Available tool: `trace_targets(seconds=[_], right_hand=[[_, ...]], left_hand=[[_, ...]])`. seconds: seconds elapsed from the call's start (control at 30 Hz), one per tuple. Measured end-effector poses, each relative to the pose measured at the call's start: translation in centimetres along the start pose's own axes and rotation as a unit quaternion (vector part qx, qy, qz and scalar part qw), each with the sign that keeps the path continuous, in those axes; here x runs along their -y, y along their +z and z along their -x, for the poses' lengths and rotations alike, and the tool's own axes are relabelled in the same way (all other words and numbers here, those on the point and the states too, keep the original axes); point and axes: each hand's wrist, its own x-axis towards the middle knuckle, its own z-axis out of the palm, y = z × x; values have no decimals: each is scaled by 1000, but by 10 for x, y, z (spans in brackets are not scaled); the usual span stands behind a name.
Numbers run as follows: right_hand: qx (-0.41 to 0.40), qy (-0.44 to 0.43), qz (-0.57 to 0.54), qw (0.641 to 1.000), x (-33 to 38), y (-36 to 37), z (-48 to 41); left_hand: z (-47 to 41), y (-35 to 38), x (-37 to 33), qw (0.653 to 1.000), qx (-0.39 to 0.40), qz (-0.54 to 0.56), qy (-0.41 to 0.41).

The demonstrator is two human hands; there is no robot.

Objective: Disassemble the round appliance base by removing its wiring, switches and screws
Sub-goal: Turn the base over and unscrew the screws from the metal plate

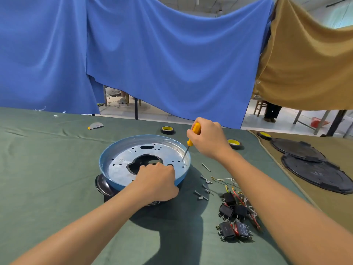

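Seen only as two arms: bare left hand [158,180] and bare right hand [208,138], each on an uncovered forearm. Slim and smooth, left forearm [95,222] and right forearm [277,188], widening steadily from narrow wrists toward the picture's lower edge (upper arms out of view). Knuckles rounded, lightly creased; nails too small to tell.

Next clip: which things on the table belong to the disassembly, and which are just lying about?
Job: base, held by left hand; screwdriver in right hand; loose screws; switches; wires.
Lying about: tape rolls; black covers; grey piece at far left.
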Motion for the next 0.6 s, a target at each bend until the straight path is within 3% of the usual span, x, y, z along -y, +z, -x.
trace_targets(seconds=[0.13,0.37,0.6], right_hand=[[13,-14,18,1000,0,-3,-1],[40,-22,23,999,3,0,-1],[121,-35,68,990,4,8,-3]], left_hand=[[4,2,5,999,-11,-25,43],[3,5,9,998,-44,-11,51],[2,1,7,998,-34,-9,52]])
